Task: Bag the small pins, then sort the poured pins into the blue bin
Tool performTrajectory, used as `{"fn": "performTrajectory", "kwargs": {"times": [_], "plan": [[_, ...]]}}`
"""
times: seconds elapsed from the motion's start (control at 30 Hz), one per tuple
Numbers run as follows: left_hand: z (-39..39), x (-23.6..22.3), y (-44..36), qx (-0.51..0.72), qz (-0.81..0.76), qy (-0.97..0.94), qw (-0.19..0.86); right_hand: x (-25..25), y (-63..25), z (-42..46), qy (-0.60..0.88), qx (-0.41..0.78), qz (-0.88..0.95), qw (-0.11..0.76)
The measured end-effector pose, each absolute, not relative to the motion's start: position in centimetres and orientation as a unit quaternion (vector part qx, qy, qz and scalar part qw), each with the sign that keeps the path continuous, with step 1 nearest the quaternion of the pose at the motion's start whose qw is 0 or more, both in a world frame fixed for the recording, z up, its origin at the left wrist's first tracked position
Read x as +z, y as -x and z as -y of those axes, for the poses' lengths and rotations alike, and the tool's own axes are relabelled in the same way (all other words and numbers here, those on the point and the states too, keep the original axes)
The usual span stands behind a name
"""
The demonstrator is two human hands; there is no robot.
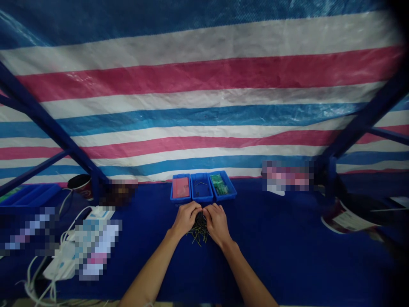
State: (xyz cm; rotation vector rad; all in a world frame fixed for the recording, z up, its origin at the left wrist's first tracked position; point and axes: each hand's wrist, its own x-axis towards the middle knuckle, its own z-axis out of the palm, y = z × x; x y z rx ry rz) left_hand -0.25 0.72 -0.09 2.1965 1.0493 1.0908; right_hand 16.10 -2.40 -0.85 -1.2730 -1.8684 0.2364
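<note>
Thin rods (199, 233): loose pile on the dark blue worktop (271, 256), between the two hands.
Left hand (186, 217): curled, thumb and fingertips drawn together at the pile's far end; cannot tell whether it grips a rod.
Right hand (217, 219): likewise curled, fingertips close to the left's; its hold is hidden too.
Blue trays (202, 199): three side by side, just beyond the hands.
Pink packet (180, 187): in the left tray.
Green packets (219, 184): in the right tray.

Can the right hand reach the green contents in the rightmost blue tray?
Probably yes: the right hand is just short of that open tray, and nothing visible blocks the green contents. It is at the pile of thin pieces, though; whether it holds any is unclear.
</note>
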Motion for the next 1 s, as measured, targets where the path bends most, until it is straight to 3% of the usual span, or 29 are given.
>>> {"fn": "performTrajectory", "kwargs": {"times": [1.0], "plan": [[-0.87,-0.04,0.44,0.387,-0.397,-0.802,0.221,-0.66,-16.47,2.49,0.503,0.139,0.716,0.464]]}}
